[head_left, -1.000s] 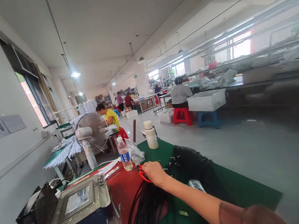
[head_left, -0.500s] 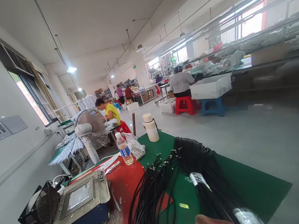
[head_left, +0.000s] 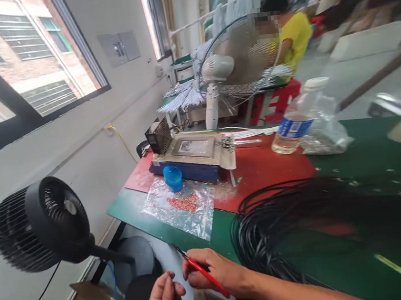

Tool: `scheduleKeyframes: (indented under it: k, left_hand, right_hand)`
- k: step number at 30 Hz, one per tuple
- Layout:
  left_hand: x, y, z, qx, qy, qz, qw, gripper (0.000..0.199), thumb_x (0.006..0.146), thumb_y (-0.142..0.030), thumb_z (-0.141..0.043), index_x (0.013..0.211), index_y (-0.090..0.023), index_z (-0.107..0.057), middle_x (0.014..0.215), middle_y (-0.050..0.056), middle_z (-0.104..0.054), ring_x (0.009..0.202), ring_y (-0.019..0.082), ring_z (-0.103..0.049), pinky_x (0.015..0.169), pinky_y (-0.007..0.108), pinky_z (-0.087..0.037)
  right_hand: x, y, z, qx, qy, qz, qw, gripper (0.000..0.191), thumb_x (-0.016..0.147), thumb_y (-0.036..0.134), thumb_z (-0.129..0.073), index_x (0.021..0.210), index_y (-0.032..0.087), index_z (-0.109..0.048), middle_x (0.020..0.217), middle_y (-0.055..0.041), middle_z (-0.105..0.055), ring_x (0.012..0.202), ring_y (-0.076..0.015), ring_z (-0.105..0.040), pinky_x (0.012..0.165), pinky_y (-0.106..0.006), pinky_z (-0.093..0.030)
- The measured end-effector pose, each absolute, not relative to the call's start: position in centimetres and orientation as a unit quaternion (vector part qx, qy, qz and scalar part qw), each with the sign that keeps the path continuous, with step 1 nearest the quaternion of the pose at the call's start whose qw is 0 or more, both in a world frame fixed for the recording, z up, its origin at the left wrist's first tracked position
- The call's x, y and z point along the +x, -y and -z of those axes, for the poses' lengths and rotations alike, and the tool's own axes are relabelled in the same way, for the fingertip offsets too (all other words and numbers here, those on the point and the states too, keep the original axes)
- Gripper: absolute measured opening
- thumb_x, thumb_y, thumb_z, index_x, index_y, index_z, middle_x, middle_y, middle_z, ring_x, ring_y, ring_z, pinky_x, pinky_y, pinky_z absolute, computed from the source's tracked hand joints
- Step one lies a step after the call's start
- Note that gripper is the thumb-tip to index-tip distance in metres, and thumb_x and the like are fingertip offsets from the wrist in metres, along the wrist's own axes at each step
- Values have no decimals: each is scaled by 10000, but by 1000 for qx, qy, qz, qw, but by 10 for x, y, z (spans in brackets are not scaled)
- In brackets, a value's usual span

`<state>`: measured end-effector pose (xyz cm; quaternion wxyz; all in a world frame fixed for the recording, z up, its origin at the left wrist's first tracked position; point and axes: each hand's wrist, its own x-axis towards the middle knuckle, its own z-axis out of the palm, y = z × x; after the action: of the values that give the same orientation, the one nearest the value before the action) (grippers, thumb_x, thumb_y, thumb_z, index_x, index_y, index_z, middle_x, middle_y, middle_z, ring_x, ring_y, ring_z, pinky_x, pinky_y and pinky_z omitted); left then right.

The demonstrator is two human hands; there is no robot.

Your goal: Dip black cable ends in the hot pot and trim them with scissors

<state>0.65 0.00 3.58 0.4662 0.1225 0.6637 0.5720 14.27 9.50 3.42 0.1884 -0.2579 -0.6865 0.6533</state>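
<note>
My right hand (head_left: 213, 270) is closed round a pair of red tweezers (head_left: 207, 276), their dark tips pointing up and left. Close beside it, my left hand (head_left: 164, 299) is pinched, thumb against forefinger. A tiny reddish bit shows at those fingertips, too small to name. Both hands are in front of the table's near edge. Beyond them, a clear plastic sheet (head_left: 202, 219) on the table carries small red and yellowish pieces (head_left: 184, 202) and a blue cup (head_left: 173, 177). A bundle of black cables (head_left: 256, 239) lies right of my hands, blurred toward its far end.
Behind the cup stands a metal-topped heated-looking box (head_left: 191, 170) with a small fan (head_left: 159, 136). A water bottle (head_left: 291, 128) and a plastic bag (head_left: 328, 134) are farther right. At left is a black fan (head_left: 59, 217). A person in yellow (head_left: 296, 39) sits behind a white fan (head_left: 218, 67).
The view has swung left and down. Earlier one hand showed at the bottom by the black cables; now both hands show, with tweezers in the right one.
</note>
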Motion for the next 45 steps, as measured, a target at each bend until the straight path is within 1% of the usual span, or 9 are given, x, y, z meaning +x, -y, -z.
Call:
scheduleKeyframes:
  k: [2,6,12,17,25,32,35,41,45]
  left_hand:
    - [-1,-4,-31,81,-621,-606,491,407,426,-474,-763,698,-189,-663,459,-10,-608,291,13,-296,313,178,-184]
    - [-6,2,-24,89,-613,-638,457,322,527,-407,-736,752,-189,-664,439,-25,-592,302,-23,-273,356,129,-130]
    - [-5,5,-32,198,-699,-569,385,384,559,-462,-688,782,-151,-659,440,-7,-580,348,48,-340,363,197,-221]
    - [-3,4,-45,248,-705,-544,382,301,580,-434,-679,711,-164,-653,432,-21,-578,443,92,-465,495,221,-373]
    - [-10,-3,-42,296,-701,-516,394,269,630,-418,-647,727,-167,-654,451,-25,-586,483,84,-496,513,193,-359]
    - [0,-9,-27,211,-642,-565,474,315,555,-413,-714,760,-175,-690,444,-38,-531,372,20,-288,389,189,-187]
    - [6,-4,-16,183,-614,-575,509,271,534,-364,-743,748,-201,-712,395,-47,-486,388,34,-331,397,182,-245]
    - [12,0,-20,169,-621,-578,502,285,483,-363,-773,700,-188,-715,492,19,-652,387,40,-433,387,157,-304]
    - [12,-1,-25,171,-619,-585,495,284,462,-355,-784,673,-181,-706,475,15,-647,387,55,-458,389,164,-340]
  right_hand:
    - [145,-91,-38,-259,747,-590,160,226,676,368,-652,731,155,-602,642,45,-456,587,-70,-382,505,-183,-245]
    - [141,-83,-34,-273,817,-490,131,312,684,416,-639,592,151,-503,573,53,-404,540,-62,-334,497,-209,-195]
    - [138,-84,-29,-281,832,-466,107,358,729,453,-579,558,155,-478,530,51,-380,502,-60,-305,491,-222,-178]
    - [140,-85,-27,-282,841,-450,105,374,734,455,-570,531,154,-480,495,51,-337,485,-63,-266,482,-230,-169]
    - [138,-85,-18,-314,817,-468,120,401,717,366,-572,450,147,-369,461,53,-244,470,-59,-225,465,-236,-155]
    - [138,-91,-23,-280,598,-732,171,423,745,537,-526,576,151,-493,405,60,-378,349,-50,-330,380,-180,-248]
    - [137,-91,-25,-257,511,-800,180,465,699,596,-553,613,140,-519,389,65,-401,315,-50,-341,343,-173,-263]
    - [139,-91,-28,-231,494,-824,155,428,649,531,-643,586,125,-526,407,59,-428,337,-41,-367,343,-162,-256]
    - [140,-91,-33,-236,471,-838,141,475,663,587,-591,598,119,-539,406,49,-440,320,-44,-371,336,-166,-258]
